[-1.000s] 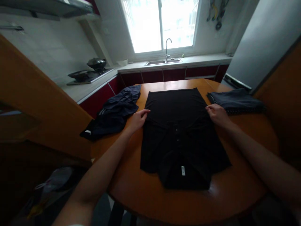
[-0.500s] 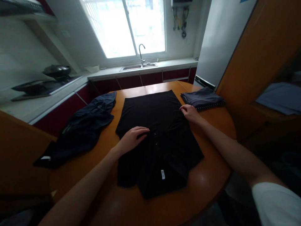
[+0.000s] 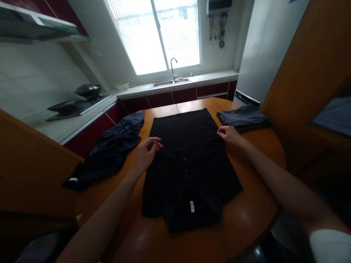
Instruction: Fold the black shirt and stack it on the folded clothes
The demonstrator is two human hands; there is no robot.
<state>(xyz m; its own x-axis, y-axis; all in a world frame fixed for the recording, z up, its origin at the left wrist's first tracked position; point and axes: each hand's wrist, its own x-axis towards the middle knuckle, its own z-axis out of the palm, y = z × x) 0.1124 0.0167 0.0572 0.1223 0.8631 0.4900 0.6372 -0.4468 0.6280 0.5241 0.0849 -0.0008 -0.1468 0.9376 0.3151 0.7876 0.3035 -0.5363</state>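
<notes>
Black and spread flat, the shirt (image 3: 189, 137) lay on the worktop (image 3: 246, 215), its collar (image 3: 203, 221) at the near end, between a crumpled blue garment (image 3: 111, 148) and a folded pile (image 3: 245, 116). The left grip (image 3: 145, 154) was parted over the shirt's left edge, holding nothing visible; the right grip (image 3: 231, 136) looked drawn together at the opposite edge, though whether it pinched cloth could not be told. Straightening the sides seemed the step in hand; the next move perhaps called for both edges pinched.
</notes>
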